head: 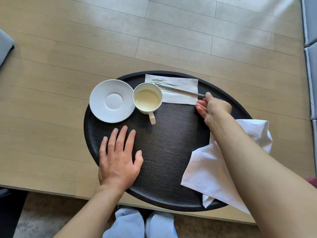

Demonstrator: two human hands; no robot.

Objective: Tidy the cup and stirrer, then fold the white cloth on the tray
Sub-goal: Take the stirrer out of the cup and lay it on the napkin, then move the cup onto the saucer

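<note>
A white cup (147, 97) with pale liquid stands on the round dark tray (164, 152), its handle toward me. A thin metal stirrer (181, 90) lies across a flat white paper napkin (178, 96) at the tray's far side. My right hand (211, 107) pinches the stirrer's right end with thumb and forefinger. The crumpled white cloth (207, 170) lies on the tray's right side, partly under my right forearm and hanging over the rim. My left hand (118, 158) rests flat on the tray's near left, fingers spread, holding nothing.
An empty white saucer (112, 100) sits left of the cup, touching it, overhanging the tray's left rim. The tray stands on a light wooden table (51, 83) near its front edge. Grey cushions (310, 31) line the right side. My knees show below the table.
</note>
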